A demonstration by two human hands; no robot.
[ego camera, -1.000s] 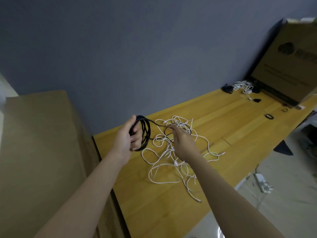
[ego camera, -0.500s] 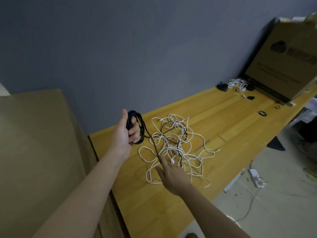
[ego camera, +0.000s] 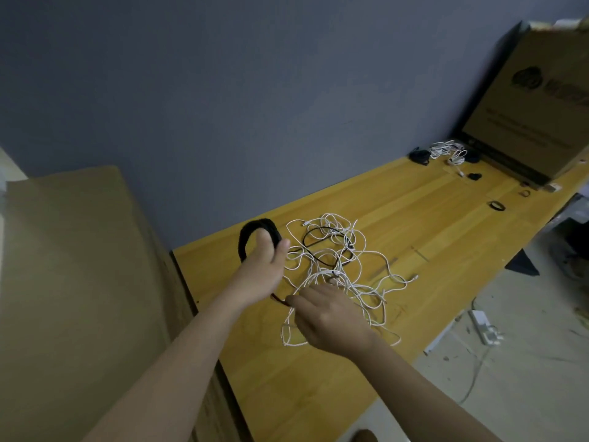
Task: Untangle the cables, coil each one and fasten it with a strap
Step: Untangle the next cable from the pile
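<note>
While the left hand (ego camera: 259, 269) grips the black coil (ego camera: 255, 229), the cable's free run lies rightward into the white tangle (ego camera: 338, 272); the right hand (ego camera: 328, 317), nearer it, pinches that strand.

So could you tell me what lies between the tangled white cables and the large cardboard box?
Head view: mostly bare wooden tabletop between tangled white cables and cardboard box.

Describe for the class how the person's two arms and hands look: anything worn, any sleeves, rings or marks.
Both forearms are bare right down to the picture's lower edge; no sleeve shows. The left hand and right hand wear no gloves, and no ring, watch or bracelet can be seen. No markings show, though the picture is soft.
</note>
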